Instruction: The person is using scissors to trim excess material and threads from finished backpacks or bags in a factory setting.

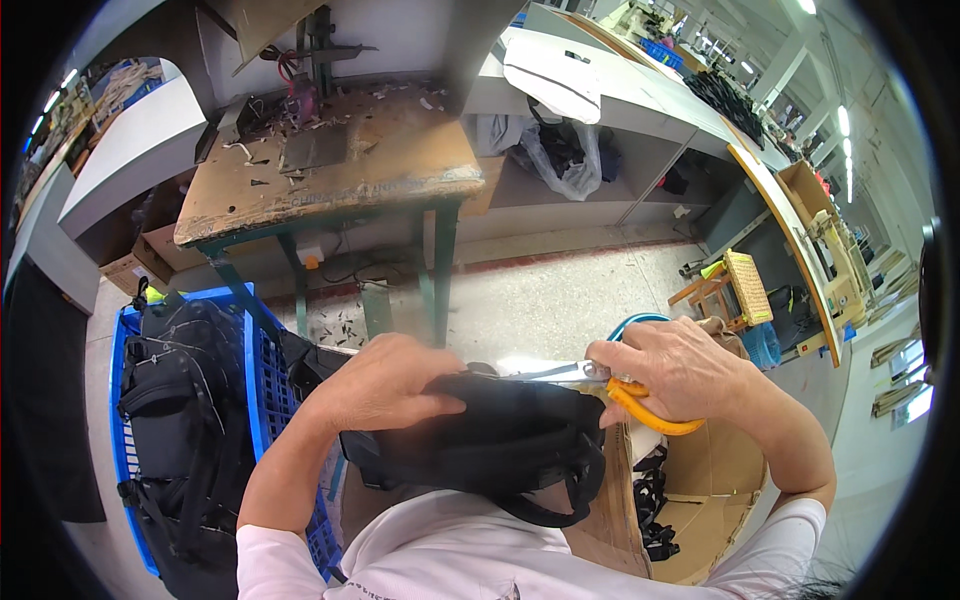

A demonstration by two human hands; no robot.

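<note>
scissors at the edge of a black bag

the left hand lies palm down over the top of a black bag, its fingers curled over the fabric and pressing it in a closed grip. the bag sits in front of the person's chest, just above the white shirt, with a black strap loop hanging from its lower right side.

the right hand is wrapped shut around the orange handles of a pair of scissors; the metal blades point left, along the upper edge of the bag, and touch or nearly touch the fabric. how far apart the blades stand cannot be made out.

to the person's left a blue plastic crate holds a black backpack standing upright. below the right hand an open cardboard box holds black straps. further off, on the pale floor, stands a worn wooden worktop on green legs, strewn with scraps. a small woven stool stands to the right.
</note>
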